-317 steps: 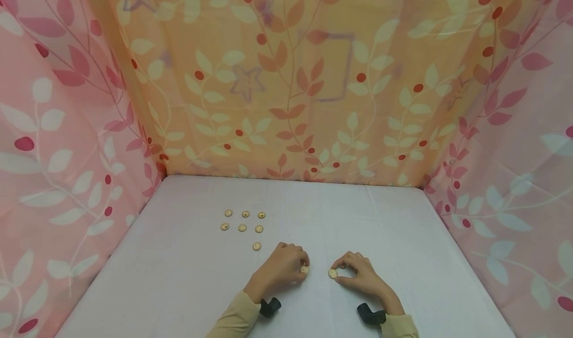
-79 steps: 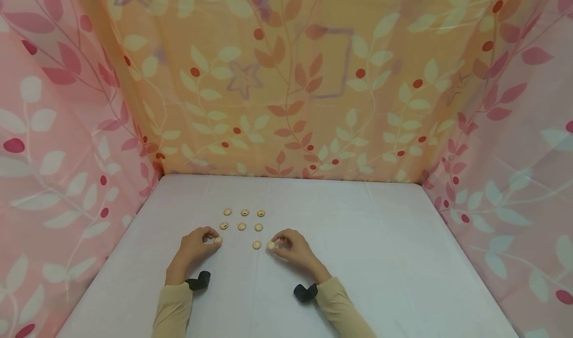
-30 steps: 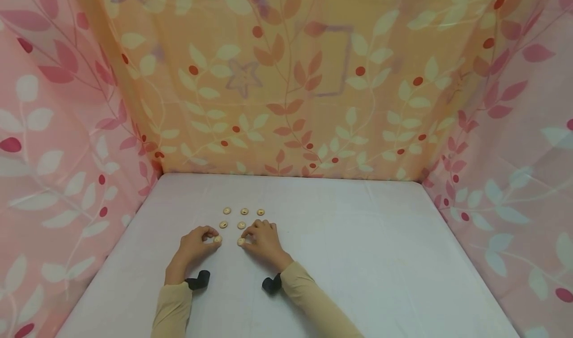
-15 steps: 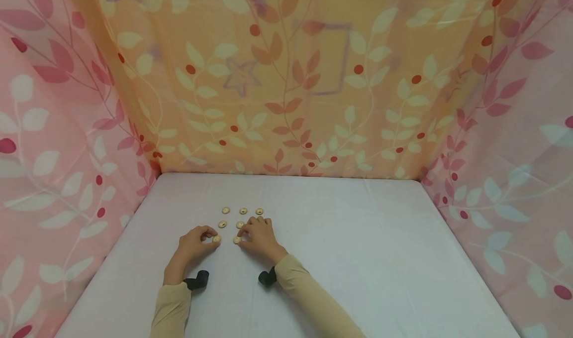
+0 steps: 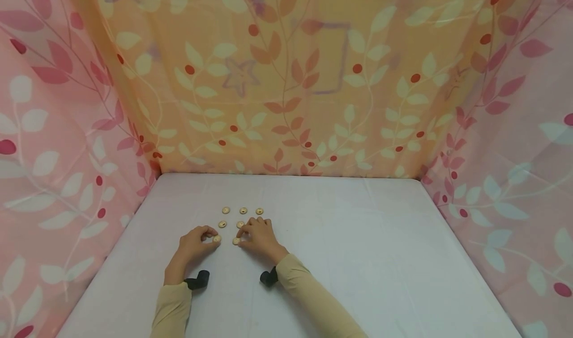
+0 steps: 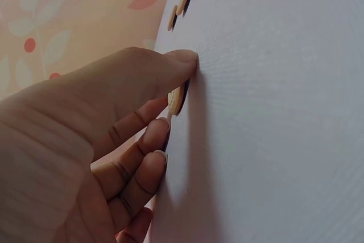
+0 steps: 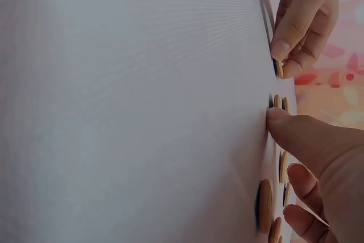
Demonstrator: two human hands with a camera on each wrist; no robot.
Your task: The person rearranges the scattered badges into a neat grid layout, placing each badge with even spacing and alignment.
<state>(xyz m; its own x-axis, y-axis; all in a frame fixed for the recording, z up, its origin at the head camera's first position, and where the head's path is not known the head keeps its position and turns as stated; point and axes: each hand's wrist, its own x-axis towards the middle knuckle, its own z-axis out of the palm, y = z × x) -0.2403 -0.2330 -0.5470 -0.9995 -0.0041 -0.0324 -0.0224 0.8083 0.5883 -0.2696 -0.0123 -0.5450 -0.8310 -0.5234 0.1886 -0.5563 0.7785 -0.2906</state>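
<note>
My left hand (image 5: 194,246) pinches a small round wooden disc (image 5: 217,239) between thumb and fingers, close over the white table at the lower left of a group of similar discs. In the left wrist view the held disc (image 6: 176,101) shows just below the thumb tip, dark on its underside. Just to the right, my right hand (image 5: 261,238) has thumb and index finger on another wooden disc (image 5: 236,241), with its back over part of the group. Beyond the fingers lie a disc (image 5: 222,224) and a partly covered disc (image 5: 240,224).
A back row holds a left disc (image 5: 226,210), a middle disc (image 5: 243,210) and a right disc (image 5: 259,211). Another disc (image 7: 264,206), hidden by my right hand from above, shows in the right wrist view. Patterned cloth (image 5: 286,79) encloses the table (image 5: 349,238) on three sides.
From right of the group, both hands have come left with their discs, the left hand first. The right hand then moved further left, covering discs. Over the last half second both are nearly still.
</note>
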